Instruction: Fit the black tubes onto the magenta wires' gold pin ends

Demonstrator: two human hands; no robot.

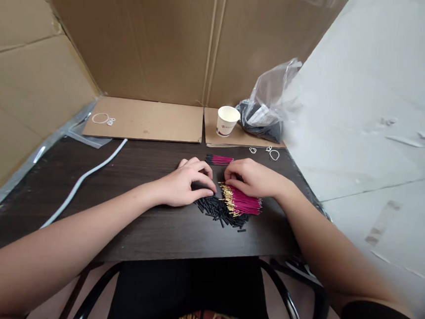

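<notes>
My left hand (191,183) rests at the left edge of a heap of small black tubes (217,210), thumb and forefinger tips closed together. Anything between those tips is too small to make out. Across from it, my right hand (250,176) is pinched shut, with a thin gold tip of a wire sticking out from its fingertips to the left. Below that hand lies a pile of magenta wires (246,201) with gold ends pointing left, partly on top of the tubes. Behind the hands is a neat row of magenta wires with black-covered ends (219,160), its right end partly hidden by my right hand.
A paper cup (227,122) and a clear plastic bag of black pieces (262,121) stand at the back on cardboard. Rubber bands (274,155) lie nearby. A pale cord (84,180) crosses the dark table (146,233) at left. Cardboard walls enclose the back and left.
</notes>
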